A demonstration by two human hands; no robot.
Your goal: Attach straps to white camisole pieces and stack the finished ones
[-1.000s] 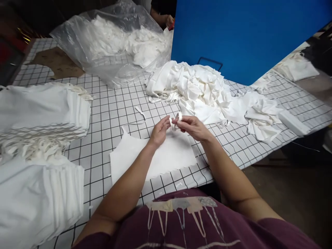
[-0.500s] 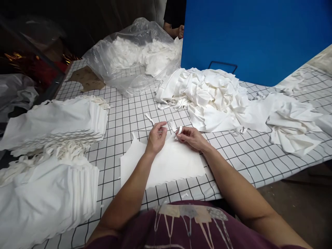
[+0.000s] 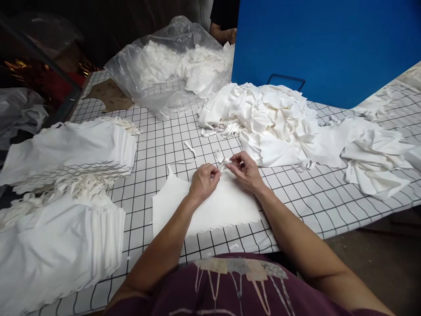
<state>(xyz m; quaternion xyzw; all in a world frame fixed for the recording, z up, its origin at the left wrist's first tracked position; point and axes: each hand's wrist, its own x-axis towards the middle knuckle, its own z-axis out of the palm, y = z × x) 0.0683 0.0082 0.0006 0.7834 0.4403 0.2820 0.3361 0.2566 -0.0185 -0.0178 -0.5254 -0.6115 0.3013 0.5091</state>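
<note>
So, the white cloth panel (image 3: 226, 208) lies flat on the grid-patterned tablecloth (image 3: 158, 147), right in front of the person, with a white strap (image 3: 226, 161) bunched at its far edge. Right hand (image 3: 246, 172) has thumb and forefinger narrowed around that strap; left hand (image 3: 204, 183) is pinched tight just beside it, with a tiny bit of white at the tips that looks like strap too. Another thin tie (image 3: 190, 149) curls on the cloth beyond the panel's left corner.

Further out, stacked white pieces (image 3: 75, 147) sit to the left and a crumpled white fabric heap (image 3: 263, 116) sits beyond the right hand. Behind are a clear plastic bag (image 3: 177, 33) of white scraps, a big blue panel (image 3: 322, 48) and a brown cutout (image 3: 108, 95) whose dark marks are too small to read. The purple shirt (image 3: 204, 303) has a picture print: pale patches with dangling loops. A co-worker's hand (image 3: 232, 36) pokes out beside the blue panel.
</note>
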